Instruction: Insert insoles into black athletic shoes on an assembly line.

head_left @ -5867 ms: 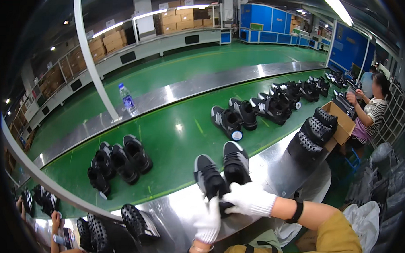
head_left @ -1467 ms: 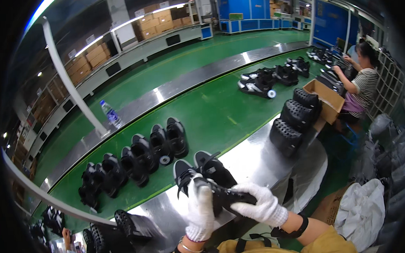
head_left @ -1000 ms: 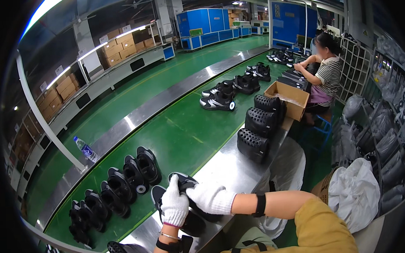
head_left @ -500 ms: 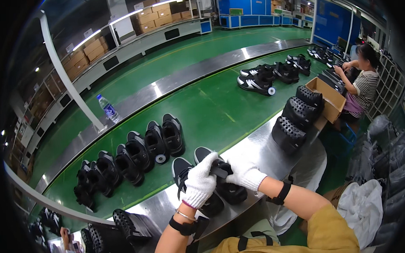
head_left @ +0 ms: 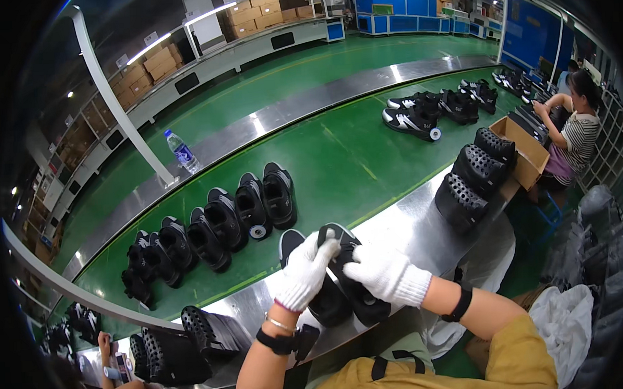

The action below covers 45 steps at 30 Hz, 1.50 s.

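Note:
Two black sneakers with pale toe edges stand side by side in front of me, toes pointing away: a left sneaker and a right sneaker. My left hand, in a white knit glove, reaches over the left sneaker. Its thumb and fingers pinch a dark flat strip near the right sneaker's toe; whether the strip belongs to the shoe I cannot tell. My right hand, gloved likewise, has its fingers curled against the right sneaker's lace area. What lies under those fingertips is hidden.
The shoes stand on a metal ledge along a green belt. A row of black sneakers is at left, more sneakers farther right. Stacked perforated black shoes stand beside an open carton. A co-worker is beyond.
My left hand's pinched dark strip has moved from over the right sneaker's opening toward its toe. My right hand has drawn apart from the left. The whole view has shifted slightly.

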{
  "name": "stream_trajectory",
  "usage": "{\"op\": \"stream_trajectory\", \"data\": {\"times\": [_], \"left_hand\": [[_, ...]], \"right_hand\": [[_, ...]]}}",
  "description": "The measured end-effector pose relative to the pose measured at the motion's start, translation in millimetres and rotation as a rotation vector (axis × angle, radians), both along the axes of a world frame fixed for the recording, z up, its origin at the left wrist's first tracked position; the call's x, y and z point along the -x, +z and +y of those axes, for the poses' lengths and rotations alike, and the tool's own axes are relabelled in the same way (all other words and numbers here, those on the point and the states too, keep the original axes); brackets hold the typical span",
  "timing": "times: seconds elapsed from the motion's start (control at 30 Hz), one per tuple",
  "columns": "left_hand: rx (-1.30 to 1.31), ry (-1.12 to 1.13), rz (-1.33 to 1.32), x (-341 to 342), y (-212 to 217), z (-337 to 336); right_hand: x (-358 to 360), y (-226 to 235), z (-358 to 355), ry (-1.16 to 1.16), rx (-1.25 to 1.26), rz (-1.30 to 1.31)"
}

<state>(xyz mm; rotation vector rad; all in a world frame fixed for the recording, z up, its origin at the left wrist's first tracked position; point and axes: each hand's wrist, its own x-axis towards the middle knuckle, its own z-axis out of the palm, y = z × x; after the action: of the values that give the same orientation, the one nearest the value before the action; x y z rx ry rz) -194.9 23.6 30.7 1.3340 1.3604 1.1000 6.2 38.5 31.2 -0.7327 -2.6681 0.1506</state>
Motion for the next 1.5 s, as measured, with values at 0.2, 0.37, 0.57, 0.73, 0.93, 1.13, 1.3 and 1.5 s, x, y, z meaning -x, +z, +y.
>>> {"op": "stream_trajectory", "data": {"times": [0.2,0.37,0.57,0.73,0.93,1.13,1.3,1.5], "left_hand": [[-0.51,0.049,0.82,-17.3,18.3,-68.3],[-0.561,0.025,1.233,-39.2,0.5,-52.2],[-0.597,0.042,1.113,-23.1,-7.1,-57.0],[-0.6,0.062,1.096,-24.2,-1.0,-62.4],[-0.57,0.103,1.058,-21.6,-0.1,-66.5],[-0.563,0.158,1.039,-26.6,-4.8,-64.6],[-0.575,0.212,1.029,-15.7,-10.1,-60.7],[-0.541,0.217,0.993,-22.3,-12.4,-63.2]], "right_hand": [[-36.6,-31.3,-28.2,-0.318,0.335,0.586],[-21.1,-45.5,-51.1,-0.294,0.32,0.558],[-41.3,-41.9,-44.3,-0.465,1.541,1.007],[-9.5,-14.1,-18.7,-0.374,1.642,1.141],[-25.6,-44.5,-4.4,-0.338,1.586,1.145],[-19.0,-56.9,-42.6,-0.509,1.759,1.058],[-30.2,-54.9,-59.2,-0.392,1.199,0.613],[12.1,3.9,-97.7,-0.363,0.477,0.071]]}}
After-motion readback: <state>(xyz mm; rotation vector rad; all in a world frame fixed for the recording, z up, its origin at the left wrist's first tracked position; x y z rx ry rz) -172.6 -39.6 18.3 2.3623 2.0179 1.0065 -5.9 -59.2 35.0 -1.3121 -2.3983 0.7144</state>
